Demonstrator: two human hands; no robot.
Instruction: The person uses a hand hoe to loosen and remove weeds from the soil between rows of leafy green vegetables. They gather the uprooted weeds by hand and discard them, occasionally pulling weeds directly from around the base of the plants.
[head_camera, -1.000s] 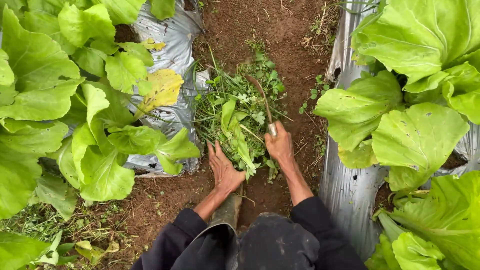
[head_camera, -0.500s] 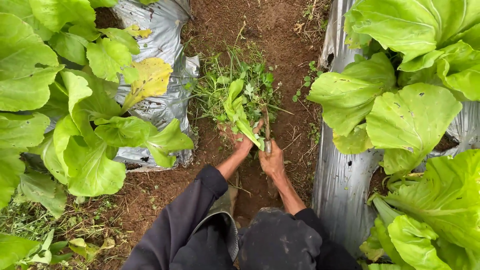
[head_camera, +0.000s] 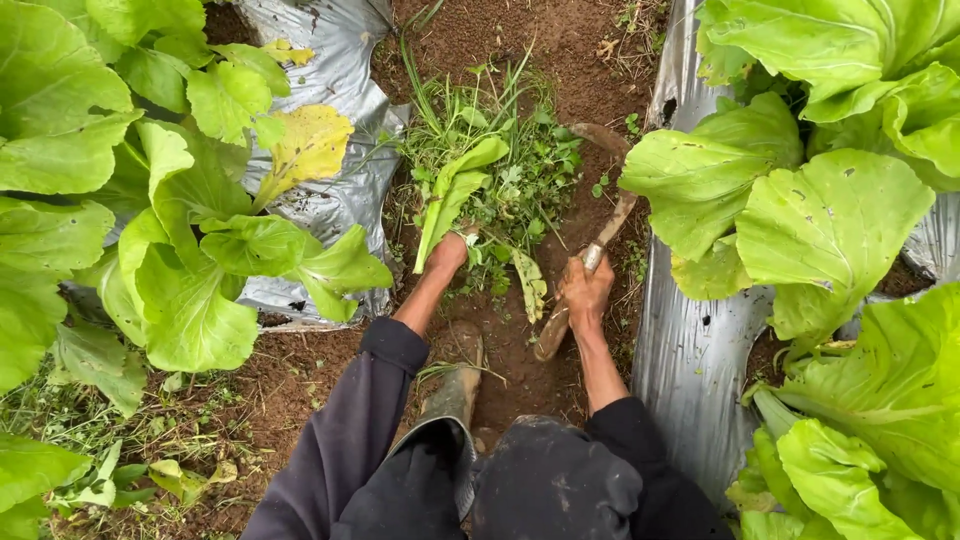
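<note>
My left hand (head_camera: 447, 254) reaches forward under a bunch of pulled weeds and loose green leaves (head_camera: 490, 175) on the soil path and grips it from below. A long pale leaf (head_camera: 452, 195) hangs over that hand. My right hand (head_camera: 587, 293) is closed around the wooden handle of a sickle (head_camera: 597, 245), whose curved rusty blade arcs up past the right side of the bunch. Both arms wear dark sleeves.
A bare brown soil furrow (head_camera: 520, 40) runs ahead between two beds covered in silver plastic mulch (head_camera: 690, 350). Large leafy green plants (head_camera: 150, 200) crowd the left bed and more (head_camera: 850, 200) the right. A grey rubber boot (head_camera: 455, 395) stands below my hands.
My left hand has pushed further forward under the weed bunch, lifting it. My right hand swung the sickle out to the right, so its blade now lies beside the bunch.
</note>
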